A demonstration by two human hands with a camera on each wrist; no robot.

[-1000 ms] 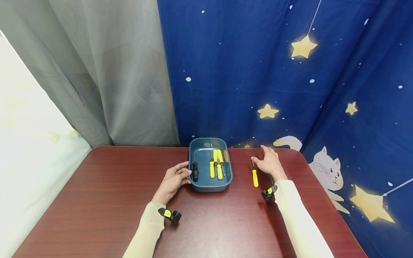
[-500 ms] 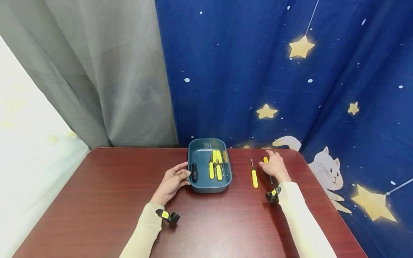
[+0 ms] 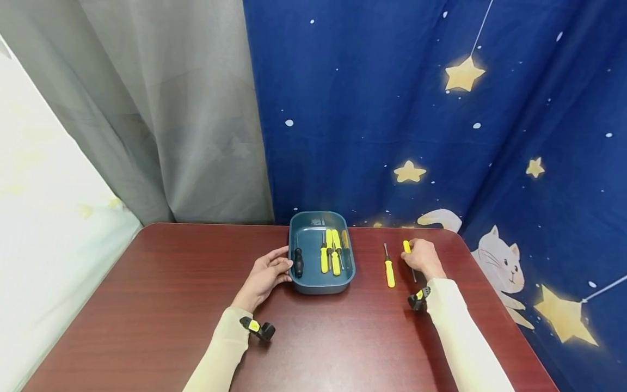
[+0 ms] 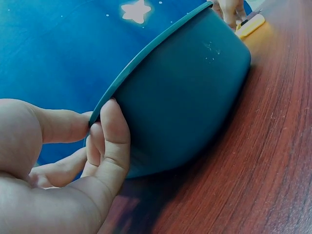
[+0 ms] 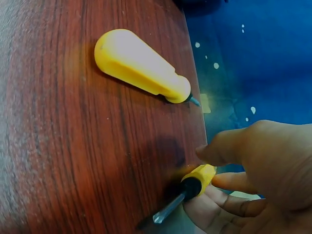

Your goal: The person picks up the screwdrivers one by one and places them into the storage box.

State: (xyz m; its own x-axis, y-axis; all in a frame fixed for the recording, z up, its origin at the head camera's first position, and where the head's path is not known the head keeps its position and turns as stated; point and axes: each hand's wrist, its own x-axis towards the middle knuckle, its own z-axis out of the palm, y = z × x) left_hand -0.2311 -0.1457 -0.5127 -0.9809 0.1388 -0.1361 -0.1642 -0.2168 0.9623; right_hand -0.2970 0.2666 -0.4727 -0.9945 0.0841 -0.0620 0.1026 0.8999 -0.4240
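Note:
My left hand [image 3: 262, 280] pinches the left rim of a dark teal plastic box [image 3: 320, 289] between thumb and fingers, as the left wrist view also shows. At the table's far right, my right hand [image 3: 424, 258] holds the yellow handle of a screwdriver [image 5: 201, 178]. Its thumb lies over the handle and its fingers reach under and beside it. The metal shaft points back toward me, and its tip is bare. A second yellow-handled screwdriver [image 3: 389, 273] lies to the left of this hand, tip pointing away.
Inside the box lie a black-handled screwdriver [image 3: 298, 263] at the left and several yellow-handled screwdrivers [image 3: 324, 260] at the right. The reddish-brown table [image 3: 171, 305] ends at the back against a grey curtain [image 3: 210, 136] and a blue starry curtain [image 3: 343, 109].
My right hand has moved right, away from the nearer yellow screwdriver, and closed its fingers on the handle of the farther right one. My left hand stays at the box rim.

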